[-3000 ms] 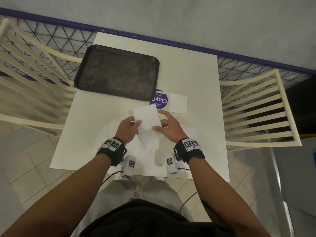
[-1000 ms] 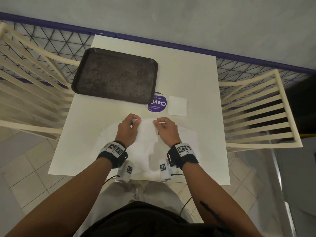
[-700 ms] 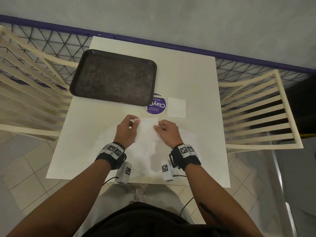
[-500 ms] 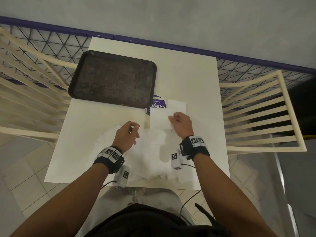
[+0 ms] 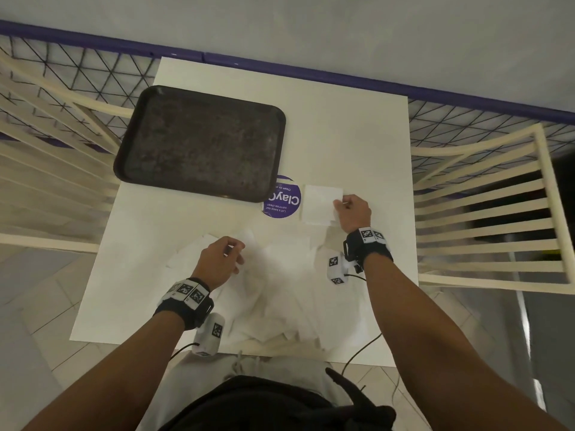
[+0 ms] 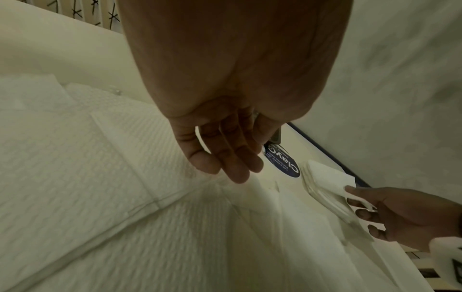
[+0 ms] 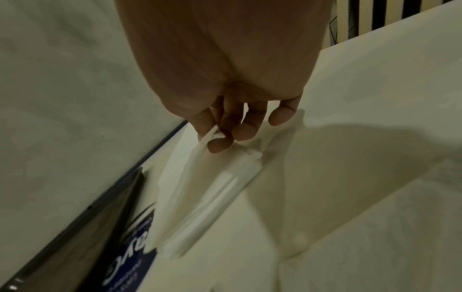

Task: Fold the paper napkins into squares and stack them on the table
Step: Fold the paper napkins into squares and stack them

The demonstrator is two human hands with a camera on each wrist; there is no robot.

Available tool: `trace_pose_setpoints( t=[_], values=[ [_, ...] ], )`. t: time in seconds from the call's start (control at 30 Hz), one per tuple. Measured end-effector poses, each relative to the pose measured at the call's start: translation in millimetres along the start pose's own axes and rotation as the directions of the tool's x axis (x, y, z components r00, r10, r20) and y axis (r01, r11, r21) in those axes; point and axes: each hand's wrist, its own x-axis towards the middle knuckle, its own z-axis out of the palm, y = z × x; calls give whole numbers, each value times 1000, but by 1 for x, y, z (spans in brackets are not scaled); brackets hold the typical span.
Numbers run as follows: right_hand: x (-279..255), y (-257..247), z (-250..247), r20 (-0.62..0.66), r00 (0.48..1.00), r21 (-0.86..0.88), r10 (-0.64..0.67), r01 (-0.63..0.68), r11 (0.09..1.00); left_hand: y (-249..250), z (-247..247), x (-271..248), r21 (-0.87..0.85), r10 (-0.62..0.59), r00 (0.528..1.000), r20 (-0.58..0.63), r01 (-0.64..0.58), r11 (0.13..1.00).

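Note:
A folded white napkin (image 5: 319, 202) lies over the small stack of folded squares (image 7: 225, 187) beside the purple sticker. My right hand (image 5: 340, 206) pinches its right corner between thumb and fingers, as the right wrist view (image 7: 215, 138) shows. The stack's layered edge (image 6: 322, 189) also shows in the left wrist view. Loose unfolded napkins (image 5: 280, 290) cover the near part of the white table (image 5: 357, 135). My left hand (image 5: 238, 255) hovers just over them with fingers relaxed (image 6: 235, 171), holding nothing.
A dark empty tray (image 5: 199, 144) sits at the far left of the table, touching a round purple sticker (image 5: 281, 199). Cream slatted chairs stand at the left (image 5: 46, 181) and right (image 5: 497, 213). A grey wall (image 5: 311, 26) runs behind the table.
Both hands finished the fold in the middle. My right hand then carried the folded napkin forward and right onto the stack, while my left hand let go and stayed over the loose napkins.

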Motion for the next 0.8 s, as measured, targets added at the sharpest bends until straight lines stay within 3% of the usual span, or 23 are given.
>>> trace_pose_setpoints(
  t=[0.43, 0.6, 0.8],
  values=[
    [0, -3, 4, -107, 990, -64, 87, -94, 993, 7, 3, 10, 21, -6, 1000, 7, 6, 1000],
    [-18, 2, 2, -109, 994, 39, 21, -16, 999, 9, 4, 8, 8, 5, 1000, 16, -6, 1000],
    [-59, 15, 12, 12, 989, 75, -149, 148, 986, 8, 9, -3, -7, 34, 999, 40, -34, 999]
  ],
)
